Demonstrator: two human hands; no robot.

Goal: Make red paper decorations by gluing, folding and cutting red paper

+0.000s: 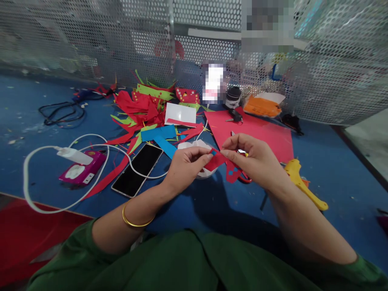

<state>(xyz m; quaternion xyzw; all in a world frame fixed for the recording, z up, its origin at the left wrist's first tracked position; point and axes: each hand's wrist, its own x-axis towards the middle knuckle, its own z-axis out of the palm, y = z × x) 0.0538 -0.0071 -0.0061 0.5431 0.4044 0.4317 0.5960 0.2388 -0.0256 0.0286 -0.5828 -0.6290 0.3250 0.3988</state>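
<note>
My left hand (pixel 189 165) pinches a small piece of red paper (pixel 216 160) between thumb and fingers, in front of my body. On the paper's right edge, the thumb and forefinger of my right hand (pixel 250 155) are pressed together. A red paper part with small cut-out holes (pixel 233 173) hangs just below my right fingers; whether it joins the held piece I cannot tell. Behind the hands is a white round thing (pixel 209 174), partly covered. Scissors with a red handle (pixel 246 180) lie mostly hidden beneath my right hand.
A yellow glue gun (pixel 303 186) lies at right, and a large red sheet (pixel 263 135) behind my right hand. Toward the left are a black-screened phone (pixel 138 169), a purple power socket block (pixel 81 171) with looping white cable, blue paper strips (pixel 160 132) and heaped red scraps (pixel 139 107).
</note>
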